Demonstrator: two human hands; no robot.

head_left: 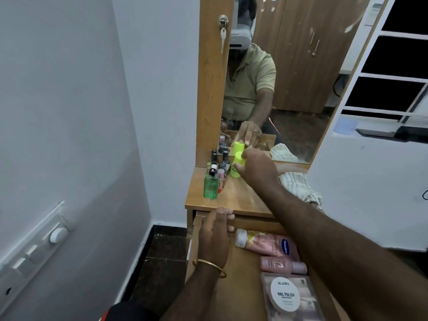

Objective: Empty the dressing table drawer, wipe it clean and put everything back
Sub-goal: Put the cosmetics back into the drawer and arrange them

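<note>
The wooden drawer stands pulled out below the dressing table top. My left hand grips the drawer's left wall near the back. My right hand reaches over the table top and holds a neon yellow bottle standing upright near the mirror. Inside the drawer lie a pink Vaseline tube, a smaller pink bottle and a round white nail polish remover tin on a flat box. A striped cloth lies bunched at the table's right edge.
A green glass bottle and several small nail polish bottles cluster at the table's left rear. The mirror rises behind them. A white wall with a switch panel is on the left; dark floor lies below.
</note>
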